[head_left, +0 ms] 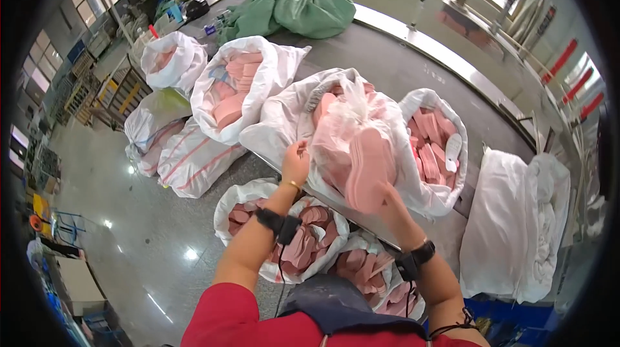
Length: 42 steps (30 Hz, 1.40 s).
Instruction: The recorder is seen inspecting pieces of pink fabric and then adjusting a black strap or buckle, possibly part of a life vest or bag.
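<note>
Pink insoles extend from the right hand, left hand apart.

no text readable; tabletop marks seem blurred.

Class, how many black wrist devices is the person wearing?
2: one black wrist device on the left arm, another on the right arm. None seems hidden.

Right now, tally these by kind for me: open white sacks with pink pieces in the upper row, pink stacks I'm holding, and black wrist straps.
Open white sacks: 4
Held pink stack: 1
Black wrist straps: 2
Total: 7
</note>
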Tool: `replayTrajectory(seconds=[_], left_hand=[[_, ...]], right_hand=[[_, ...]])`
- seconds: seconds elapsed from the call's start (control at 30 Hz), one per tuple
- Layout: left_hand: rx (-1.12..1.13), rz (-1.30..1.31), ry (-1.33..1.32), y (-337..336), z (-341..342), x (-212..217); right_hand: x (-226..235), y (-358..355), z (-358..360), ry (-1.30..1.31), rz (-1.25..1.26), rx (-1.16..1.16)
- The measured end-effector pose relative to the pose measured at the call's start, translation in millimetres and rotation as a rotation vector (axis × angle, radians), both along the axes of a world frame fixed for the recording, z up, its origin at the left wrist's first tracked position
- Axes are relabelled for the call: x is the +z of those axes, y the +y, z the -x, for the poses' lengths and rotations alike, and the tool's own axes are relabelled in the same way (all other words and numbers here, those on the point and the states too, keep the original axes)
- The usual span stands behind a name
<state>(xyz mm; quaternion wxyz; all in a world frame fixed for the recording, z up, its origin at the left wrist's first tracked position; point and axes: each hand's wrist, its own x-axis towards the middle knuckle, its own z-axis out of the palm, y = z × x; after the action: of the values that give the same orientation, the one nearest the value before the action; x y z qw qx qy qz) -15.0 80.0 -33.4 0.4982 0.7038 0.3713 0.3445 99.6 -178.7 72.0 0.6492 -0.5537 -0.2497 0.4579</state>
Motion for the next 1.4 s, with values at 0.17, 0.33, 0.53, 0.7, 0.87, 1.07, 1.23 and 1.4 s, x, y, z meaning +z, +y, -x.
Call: replayTrajectory(seconds=[0.17,0.33,0.53,0.7,0.87,1.07,1.23,1.4], left_hand=[[0.011,-0.235,0.630,91,-57,-38],[0.167,-0.115,0.998,105,-99,-57],[0.115,-0.100,0.273,122,-44,-10],[-0.065,0.258,-0.358,130,18,41],[-0.069,0.147,-0.459,118,9,96],[-0.023,0.066,-0.430,115,16,109],[-0.010,0.232,-0.384,111,23,81],[0.028,0.438,-0.407,119,14,78]], right_hand=[[-7,121,-31,0.272,-0.007,-0.012],[7,146,-35,0.128,0.016,-0.043],[29,144,-54,-0.122,0.158,0.031],[65,183,-62,-0.702,0.409,0.173],[80,262,-43,-1.213,0.730,0.605],[41,288,-6,-1.341,0.412,0.120],[-1,125,-42,-1.038,0.100,-0.526],[-101,21,-72,-0.775,0.427,-0.647]])
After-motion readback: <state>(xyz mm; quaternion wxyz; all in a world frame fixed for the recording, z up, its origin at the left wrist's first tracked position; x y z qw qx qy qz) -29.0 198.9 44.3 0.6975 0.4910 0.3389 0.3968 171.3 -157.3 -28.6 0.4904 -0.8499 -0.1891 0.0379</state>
